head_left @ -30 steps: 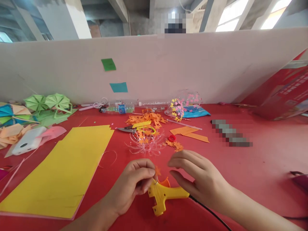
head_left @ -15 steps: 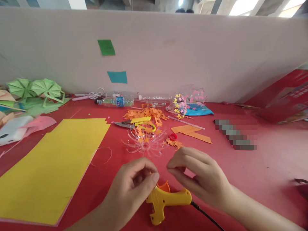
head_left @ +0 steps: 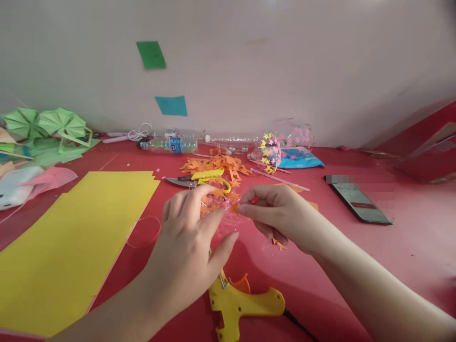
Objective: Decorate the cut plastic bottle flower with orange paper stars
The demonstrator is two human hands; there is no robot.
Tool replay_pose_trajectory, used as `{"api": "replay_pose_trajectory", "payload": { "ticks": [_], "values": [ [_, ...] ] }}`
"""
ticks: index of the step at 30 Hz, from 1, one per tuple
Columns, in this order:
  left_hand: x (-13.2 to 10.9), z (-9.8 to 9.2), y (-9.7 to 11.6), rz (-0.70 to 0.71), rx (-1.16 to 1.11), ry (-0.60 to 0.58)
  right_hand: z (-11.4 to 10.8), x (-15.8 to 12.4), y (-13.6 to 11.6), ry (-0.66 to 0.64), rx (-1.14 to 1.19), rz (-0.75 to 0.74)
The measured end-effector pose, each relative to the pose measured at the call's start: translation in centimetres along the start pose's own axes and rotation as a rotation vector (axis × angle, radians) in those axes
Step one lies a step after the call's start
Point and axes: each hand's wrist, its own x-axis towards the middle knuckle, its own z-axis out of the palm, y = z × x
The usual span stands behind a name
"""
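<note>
My left hand [head_left: 188, 232], fingers apart, hovers over the near side of the clear curled plastic piece [head_left: 231, 221], which it mostly hides. Between the thumb and index finger of my right hand [head_left: 278, 213] is a small orange star [head_left: 234, 208], close to the plastic strips. Orange stars sit among those strips. Below my hands lies a yellow glue gun [head_left: 245, 304] with an orange trigger. Behind them are a yellow cutter [head_left: 208, 175], scissors [head_left: 178, 182] and a heap of orange stars [head_left: 213, 164].
Yellow paper sheets [head_left: 78, 237] cover the left of the red table. A phone [head_left: 359, 202] lies at right. Along the wall stand green paper shapes [head_left: 62, 124], a labelled bottle [head_left: 171, 144] and a star-covered clear bottle [head_left: 281, 147]. A red box [head_left: 427, 147] is far right.
Both hands have moved forward from above the glue gun to the clear plastic piece. My left hand has opened. The orange star now shows at my right fingertips, and the view has tilted down.
</note>
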Motion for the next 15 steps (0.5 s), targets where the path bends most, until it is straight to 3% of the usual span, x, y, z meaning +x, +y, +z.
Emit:
{"api": "replay_pose_trajectory", "payload": {
  "ticks": [8,15],
  "values": [
    [0.4,1.7,0.2,-0.091,-0.03,0.021,0.2,0.7,0.4,-0.06,0.057,0.108],
    [0.5,1.9,0.4,-0.148,-0.101,0.025,0.4,1.0,0.5,-0.049,0.055,0.136]
  ]
}}
